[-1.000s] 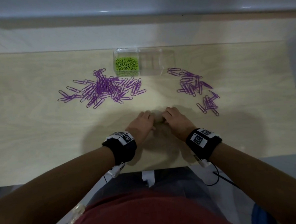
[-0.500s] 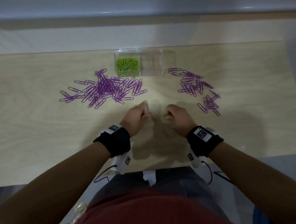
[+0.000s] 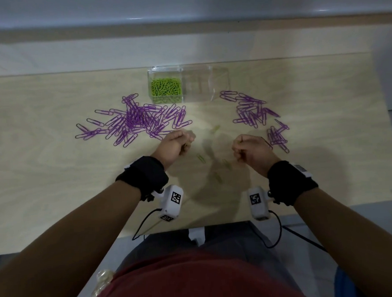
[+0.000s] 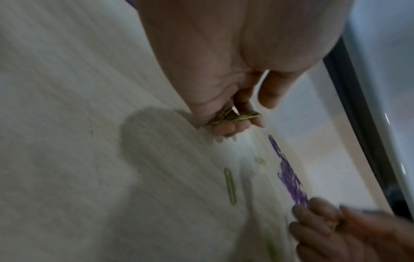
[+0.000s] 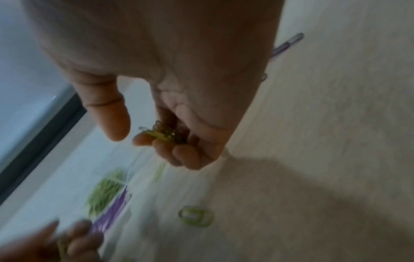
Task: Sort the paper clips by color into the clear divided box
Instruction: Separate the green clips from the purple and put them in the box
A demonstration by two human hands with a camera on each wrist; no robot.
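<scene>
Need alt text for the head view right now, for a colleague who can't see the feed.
Both hands, left hand and right hand, each grip green paper clips above a wooden table, a few loose green clips between them. Purple clips lie scattered before a clear divided box whose left compartment holds green clips.

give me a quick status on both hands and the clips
Left hand grips green clips, right hand likewise. Divided box: green in left compartment, the rest look empty. Loose green clips lie on the table; purple piles unsorted.
</scene>
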